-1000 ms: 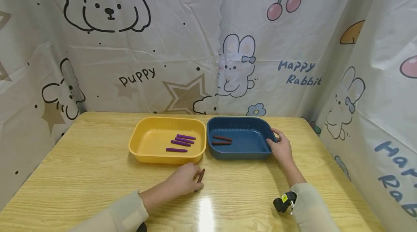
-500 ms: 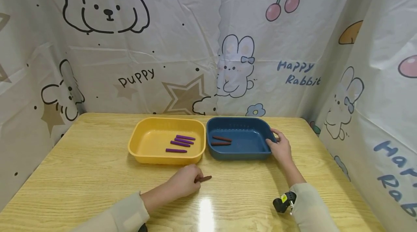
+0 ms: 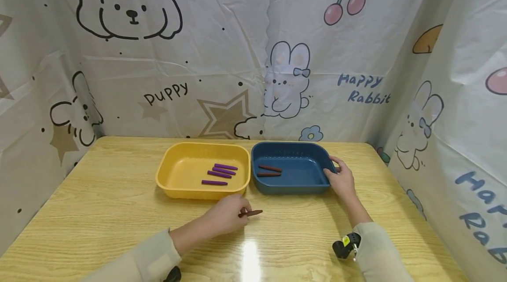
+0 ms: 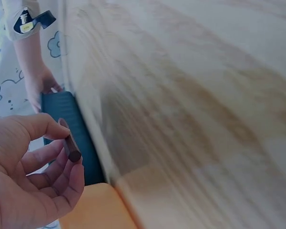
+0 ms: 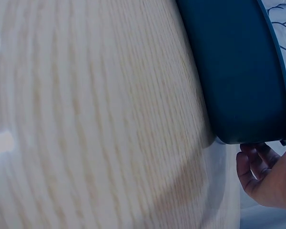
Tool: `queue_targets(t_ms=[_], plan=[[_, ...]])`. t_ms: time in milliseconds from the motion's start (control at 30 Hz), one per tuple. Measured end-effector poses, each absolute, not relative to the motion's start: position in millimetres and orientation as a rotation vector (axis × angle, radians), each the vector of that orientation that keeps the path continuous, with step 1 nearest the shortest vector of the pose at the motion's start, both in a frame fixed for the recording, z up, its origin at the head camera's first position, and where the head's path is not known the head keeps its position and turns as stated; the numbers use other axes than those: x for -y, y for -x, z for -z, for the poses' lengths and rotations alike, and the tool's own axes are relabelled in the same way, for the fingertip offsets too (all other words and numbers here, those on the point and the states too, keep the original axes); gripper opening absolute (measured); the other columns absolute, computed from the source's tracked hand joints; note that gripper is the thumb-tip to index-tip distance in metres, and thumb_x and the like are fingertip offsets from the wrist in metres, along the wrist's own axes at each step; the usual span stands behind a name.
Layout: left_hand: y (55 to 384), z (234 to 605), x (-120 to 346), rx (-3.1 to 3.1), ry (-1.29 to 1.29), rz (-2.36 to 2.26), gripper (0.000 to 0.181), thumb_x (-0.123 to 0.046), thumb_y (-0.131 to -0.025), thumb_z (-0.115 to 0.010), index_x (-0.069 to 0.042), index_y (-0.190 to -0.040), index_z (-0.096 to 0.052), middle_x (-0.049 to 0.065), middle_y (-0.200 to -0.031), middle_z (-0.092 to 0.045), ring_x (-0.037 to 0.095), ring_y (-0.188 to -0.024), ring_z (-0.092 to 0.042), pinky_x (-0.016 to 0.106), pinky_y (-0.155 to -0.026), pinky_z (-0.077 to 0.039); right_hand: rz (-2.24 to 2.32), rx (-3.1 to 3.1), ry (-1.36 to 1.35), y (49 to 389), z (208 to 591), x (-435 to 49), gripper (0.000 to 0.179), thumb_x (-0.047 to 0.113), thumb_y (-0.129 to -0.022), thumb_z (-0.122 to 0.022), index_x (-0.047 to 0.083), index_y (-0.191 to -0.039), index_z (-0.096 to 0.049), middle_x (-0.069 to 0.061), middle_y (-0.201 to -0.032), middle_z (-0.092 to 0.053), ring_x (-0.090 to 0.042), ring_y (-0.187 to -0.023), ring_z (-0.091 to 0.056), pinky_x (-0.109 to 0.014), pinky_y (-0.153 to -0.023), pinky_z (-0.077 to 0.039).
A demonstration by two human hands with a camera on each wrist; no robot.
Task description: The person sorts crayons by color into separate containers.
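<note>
Just in front of the yellow tray, my left hand (image 3: 226, 215) pinches a brown crayon (image 3: 253, 213) between thumb and fingers. In the left wrist view the crayon (image 4: 72, 148) shows its flat dark end, above the table. My right hand (image 3: 342, 180) grips the right end of the blue tray (image 3: 293, 189), its thumb at the rim and its fingers against the outer wall in the right wrist view. Two brown crayons (image 3: 269, 174) lie at the left inside the blue tray. Several purple crayons (image 3: 214, 183) lie in the yellow tray (image 3: 200, 194).
Both trays stand side by side at the back of the wooden table (image 3: 293, 238), nearly touching. A patterned cloth (image 3: 190, 53) hangs behind the table and along its sides. A small black device (image 3: 346, 245) is strapped to the right wrist.
The brown crayon has turned from nearly upright to lying sideways, tip to the right. My left hand has shifted slightly forward in the last half second. The right hand stays put.
</note>
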State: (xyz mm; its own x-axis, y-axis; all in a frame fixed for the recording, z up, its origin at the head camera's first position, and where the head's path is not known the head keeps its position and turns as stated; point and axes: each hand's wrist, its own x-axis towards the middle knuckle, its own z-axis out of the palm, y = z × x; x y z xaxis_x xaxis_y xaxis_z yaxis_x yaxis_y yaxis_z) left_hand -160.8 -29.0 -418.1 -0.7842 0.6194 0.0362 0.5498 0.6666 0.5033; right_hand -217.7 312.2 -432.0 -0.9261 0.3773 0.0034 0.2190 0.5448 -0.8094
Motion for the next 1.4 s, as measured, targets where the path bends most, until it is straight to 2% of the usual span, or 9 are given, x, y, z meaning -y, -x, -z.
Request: queue_targets(t_ms=[300, 600, 900, 1133, 1267, 1400], plan=[[166.5, 398.5, 18.5, -2.726, -1.06, -0.766, 0.011, -0.008, -0.077, -0.066, -0.007, -0.087, -0.07, -0.002, -0.076, -0.06, 0.009, -0.071, -0.049, 0.021, -0.064, -0.042, -1.323, 2.601, 0.487, 217.9, 430.1, -312.2, 0.052, 0.017, -0.092, -0.053, 0.014, -0.142, -0.04, -0.026, -0.124, -0.052, -0.033, -0.109, -0.054, -0.03, -0.078, -0.047], [173.6, 376.2, 10.8, -2.768, -1.059, -0.748, 0.011, -0.011, -0.08, -0.064, -0.009, -0.089, -0.071, -0.002, -0.08, -0.058, 0.01, -0.071, -0.045, 0.021, -0.062, -0.039, -1.331, 2.599, 0.497, 218.0, 429.4, -311.1, 0.051, 0.016, -0.092, -0.053, 0.014, -0.142, -0.04, -0.026, -0.126, -0.051, -0.034, -0.112, -0.052, -0.036, -0.085, -0.047], [185.7, 363.7, 3.3, -2.803, -1.078, -0.732, 0.01, -0.011, -0.084, -0.063, -0.011, -0.09, -0.07, -0.002, -0.082, -0.058, 0.011, -0.073, -0.046, 0.022, -0.062, -0.038, -1.334, 2.591, 0.514, 217.9, 429.9, -311.0, 0.052, 0.017, -0.092, -0.054, 0.014, -0.142, -0.04, -0.026, -0.125, -0.052, -0.033, -0.11, -0.053, -0.033, -0.081, -0.047], [198.5, 357.4, -7.5, -2.807, -1.054, -0.677, 0.016, -0.011, -0.086, -0.06, -0.011, -0.096, -0.071, -0.001, -0.089, -0.06, 0.012, -0.078, -0.048, 0.022, -0.064, -0.04, -1.349, 2.579, 0.492, 217.0, 434.0, -312.8, 0.051, 0.017, -0.091, -0.055, 0.015, -0.141, -0.042, -0.027, -0.125, -0.051, -0.035, -0.111, -0.052, -0.04, -0.087, -0.047], [208.4, 358.4, -14.5, -2.826, -1.051, -0.638, 0.015, -0.011, -0.085, -0.059, -0.012, -0.095, -0.071, 0.0, -0.089, -0.06, 0.012, -0.078, -0.048, 0.021, -0.062, -0.039, -1.318, 2.567, 0.47, 215.8, 433.4, -311.7, 0.05, 0.018, -0.09, -0.057, 0.013, -0.138, -0.045, -0.028, -0.119, -0.054, -0.032, -0.102, -0.055, -0.033, -0.077, -0.049], [217.8, 361.1, -20.1, -2.842, -1.038, -0.61, 0.015, -0.011, -0.086, -0.06, -0.011, -0.096, -0.071, 0.001, -0.089, -0.059, 0.013, -0.077, -0.047, 0.022, -0.064, -0.039, -1.312, 2.579, 0.475, 216.4, 432.2, -311.0, 0.05, 0.017, -0.09, -0.056, 0.013, -0.138, -0.044, -0.027, -0.119, -0.055, -0.032, -0.102, -0.056, -0.027, -0.074, -0.047]])
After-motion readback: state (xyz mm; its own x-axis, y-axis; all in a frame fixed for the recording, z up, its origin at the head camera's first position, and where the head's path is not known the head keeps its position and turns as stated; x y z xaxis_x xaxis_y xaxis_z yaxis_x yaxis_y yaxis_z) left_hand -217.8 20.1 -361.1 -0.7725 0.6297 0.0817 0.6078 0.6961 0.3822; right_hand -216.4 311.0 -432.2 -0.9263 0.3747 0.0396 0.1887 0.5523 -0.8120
